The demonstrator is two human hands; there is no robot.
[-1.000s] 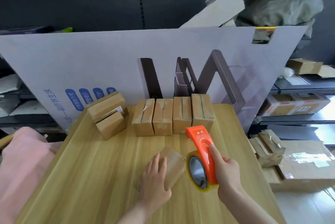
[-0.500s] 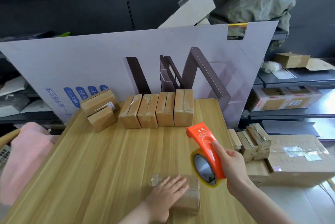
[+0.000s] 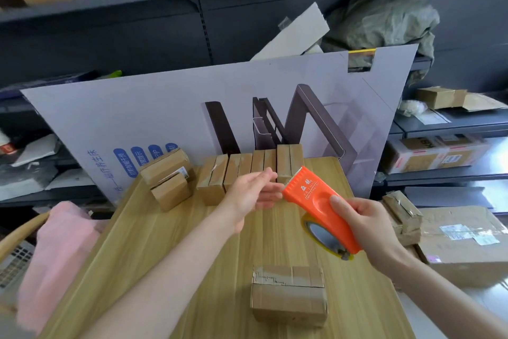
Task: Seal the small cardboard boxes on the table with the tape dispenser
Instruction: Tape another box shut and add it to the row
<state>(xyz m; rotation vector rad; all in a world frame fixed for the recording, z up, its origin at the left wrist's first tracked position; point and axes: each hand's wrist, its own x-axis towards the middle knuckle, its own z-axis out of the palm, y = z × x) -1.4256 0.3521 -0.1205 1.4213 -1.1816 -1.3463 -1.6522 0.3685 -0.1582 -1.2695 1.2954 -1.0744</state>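
Note:
A small cardboard box [image 3: 288, 294] with tape across its top lies on the wooden table [image 3: 170, 242] near the front edge. My right hand [image 3: 365, 223] grips an orange tape dispenser [image 3: 319, 206] with a yellow-rimmed tape roll, held above the table to the right. My left hand [image 3: 255, 193] is stretched forward, fingers spread and empty, just left of the dispenser's toothed end. Behind it a row of small boxes [image 3: 247, 171] stands along the table's back edge. Two stacked boxes [image 3: 167, 176] sit at the back left.
A large white printed cardboard sheet [image 3: 192, 108] leans upright behind the table. Dark shelves with parcels fill the background. More taped boxes [image 3: 404, 215] and a big carton [image 3: 467, 239] lie off the table's right side. A pink cloth [image 3: 60, 250] hangs at the left.
My left hand has let go of the near box and reached forward toward the back row. The box now lies alone at the front edge. The dispenser has tilted flatter.

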